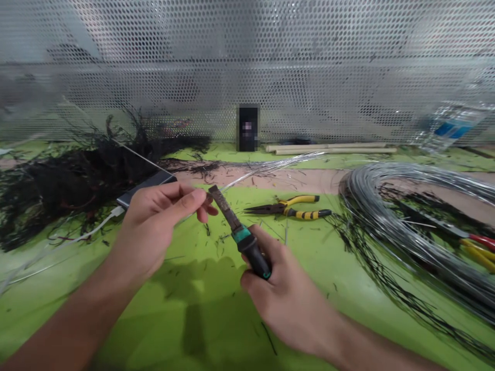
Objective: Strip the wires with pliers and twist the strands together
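My left hand (pixel 166 216) is closed in a pinch, thumb against index finger, on a thin wire; little of it shows at the fingertips. Wrapped in my right hand (pixel 286 288) is a pair of pliers (pixel 232 219), seen edge-on, with a worn brown metal head and a black and teal handle. The head points up and left, close by my left fingertips; whether it bites on the wire cannot be made out. Behind the head, a bunch of straight silvery wires (pixel 282 164) runs to the right. Yellow-and-black needle-nose pliers (pixel 288 207) lie beyond my right hand.
A large wire coil (pixel 371 216) fills the right side, with red- and yellow-handled tools (pixel 477 247) inside. Dark stringy strands (pixel 58 190) heap at left, beside a flat device (pixel 145 188) with a white cable (pixel 93 232). A perforated metal panel (pixel 309 41) and a bottle (pixel 452 126) stand behind.
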Demonstrator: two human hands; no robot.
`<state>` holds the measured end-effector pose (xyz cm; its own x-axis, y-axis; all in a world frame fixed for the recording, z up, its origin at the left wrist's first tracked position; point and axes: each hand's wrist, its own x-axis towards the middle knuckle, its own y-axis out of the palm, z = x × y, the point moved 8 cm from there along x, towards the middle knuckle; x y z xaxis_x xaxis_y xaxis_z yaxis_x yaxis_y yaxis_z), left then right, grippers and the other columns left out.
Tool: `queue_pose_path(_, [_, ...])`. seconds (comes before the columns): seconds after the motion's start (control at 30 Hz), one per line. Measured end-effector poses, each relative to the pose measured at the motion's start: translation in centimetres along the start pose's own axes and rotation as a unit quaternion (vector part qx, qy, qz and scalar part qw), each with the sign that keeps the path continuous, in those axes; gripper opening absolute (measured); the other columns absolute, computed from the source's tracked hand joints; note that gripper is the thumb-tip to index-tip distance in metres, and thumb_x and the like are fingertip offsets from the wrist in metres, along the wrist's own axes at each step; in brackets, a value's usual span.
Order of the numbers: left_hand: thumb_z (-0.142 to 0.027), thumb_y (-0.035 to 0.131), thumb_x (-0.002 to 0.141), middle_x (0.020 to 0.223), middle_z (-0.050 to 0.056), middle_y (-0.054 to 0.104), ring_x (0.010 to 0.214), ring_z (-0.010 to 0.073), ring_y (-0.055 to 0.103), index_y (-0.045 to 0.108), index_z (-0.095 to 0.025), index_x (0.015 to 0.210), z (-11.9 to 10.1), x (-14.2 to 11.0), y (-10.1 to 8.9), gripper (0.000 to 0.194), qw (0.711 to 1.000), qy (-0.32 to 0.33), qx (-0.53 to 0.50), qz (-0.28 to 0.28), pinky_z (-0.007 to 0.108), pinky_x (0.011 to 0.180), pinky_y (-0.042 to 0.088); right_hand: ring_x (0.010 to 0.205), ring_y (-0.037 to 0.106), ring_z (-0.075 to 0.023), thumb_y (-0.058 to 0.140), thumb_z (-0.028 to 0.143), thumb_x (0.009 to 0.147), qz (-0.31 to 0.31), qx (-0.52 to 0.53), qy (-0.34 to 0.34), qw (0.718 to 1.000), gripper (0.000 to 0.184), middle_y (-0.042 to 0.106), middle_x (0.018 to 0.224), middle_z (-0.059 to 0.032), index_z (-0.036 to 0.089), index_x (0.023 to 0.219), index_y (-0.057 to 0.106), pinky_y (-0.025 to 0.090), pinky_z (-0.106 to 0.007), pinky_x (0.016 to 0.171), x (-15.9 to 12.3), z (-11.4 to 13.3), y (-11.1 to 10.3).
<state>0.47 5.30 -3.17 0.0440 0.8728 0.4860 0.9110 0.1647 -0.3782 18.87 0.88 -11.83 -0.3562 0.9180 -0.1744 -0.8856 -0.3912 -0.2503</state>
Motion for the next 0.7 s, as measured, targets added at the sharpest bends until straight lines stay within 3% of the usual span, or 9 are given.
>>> queue_pose_path(0.1, [-0.037,0.072,0.099,0.081,-0.001,0.077,0.072,0.0164,0.072,0.08,-0.026,0.086,-0.5,-0.9,-0.3,0.02,0.998,0.025,0.046,-0.031,0.031,0.07,0.057,0.055,0.037,-0.0116,0.057,0.018,0.083,-0.006,0.003,0.002,1.0,0.02,0.042,0.072,0.007,0.026,0.101,0.052,0.031,-0.026,0.046,0.0,-0.2,0.0])
queue_pose_path(0.2, [-0.032,0.077,0.094,0.091,-0.001,0.074,0.084,0.0173,0.069,0.075,-0.028,0.098,-2.4,-2.6,-2.0,0.006,0.973,0.117,0.123,-0.159,0.036,0.078,0.056,0.055,0.039,-0.011,0.057,0.02,0.086,0.004,0.029,0.019,0.999,0.016,0.046,0.074,0.0059,0.025,0.1,0.052,0.032,-0.025,0.047,0.1,-0.8,0.2])
queue_pose_path(0.27, [-0.027,0.081,0.089,0.091,-0.001,0.07,0.089,0.0191,0.07,0.073,-0.029,0.098,-4.3,-3.9,-2.3,0.012,0.925,0.235,0.216,-0.205,0.04,0.083,0.057,0.056,0.039,-0.0109,0.057,0.021,0.087,0.007,0.045,0.029,0.999,0.015,0.045,0.075,0.0056,0.025,0.1,0.051,0.032,-0.024,0.047,0.1,-1.1,0.2])
queue_pose_path(0.37, [-0.02,0.09,0.079,0.101,0.003,0.074,0.103,0.0262,0.074,0.077,-0.029,0.108,-6.0,-5.0,-1.1,0.034,0.82,0.412,0.359,-0.17,0.045,0.092,0.061,0.058,0.038,-0.0109,0.057,0.02,0.085,0.001,0.052,0.023,0.998,0.019,0.044,0.077,0.0051,0.025,0.102,0.052,0.032,-0.024,0.048,0.0,-0.9,0.0])
queue_pose_path(0.43, [-0.02,0.093,0.078,0.112,0.005,0.077,0.112,0.0301,0.072,0.077,-0.026,0.123,-5.9,-5.1,-0.6,0.049,0.762,0.471,0.419,-0.151,0.047,0.098,0.061,0.058,0.038,-0.0109,0.058,0.02,0.083,0.0,0.053,0.018,0.998,0.02,0.044,0.078,0.0048,0.025,0.102,0.052,0.032,-0.024,0.048,0.0,-0.6,0.0])
queue_pose_path(0.5, [-0.025,0.091,0.082,0.119,0.003,0.079,0.118,0.031,0.071,0.074,-0.027,0.131,-5.7,-4.9,-0.5,0.051,0.728,0.493,0.452,-0.151,0.051,0.107,0.057,0.057,0.037,-0.0108,0.059,0.021,0.083,0.005,0.059,0.026,0.998,0.021,0.044,0.077,0.0049,0.025,0.103,0.052,0.031,-0.024,0.047,-0.1,-0.6,0.0])
queue_pose_path(0.6, [-0.03,0.088,0.088,0.127,0.0,0.077,0.121,0.0298,0.069,0.072,-0.031,0.133,-5.5,-4.7,-0.6,0.048,0.731,0.471,0.466,-0.165,0.054,0.114,0.052,0.055,0.036,-0.0104,0.058,0.022,0.084,0.015,0.072,0.041,0.996,0.02,0.042,0.076,0.0057,0.025,0.102,0.051,0.029,-0.023,0.046,-0.2,-0.7,0.1])
queue_pose_path(0.7, [-0.022,0.086,0.09,0.129,0.002,0.07,0.125,0.0298,0.069,0.067,-0.035,0.14,-5.5,-4.5,-0.5,0.055,0.77,0.429,0.444,-0.163,0.051,0.107,0.06,0.057,0.035,-0.01,0.058,0.021,0.083,0.017,0.07,0.038,0.997,0.019,0.04,0.076,0.006,0.025,0.098,0.049,0.029,-0.023,0.046,-0.3,-0.6,0.1])
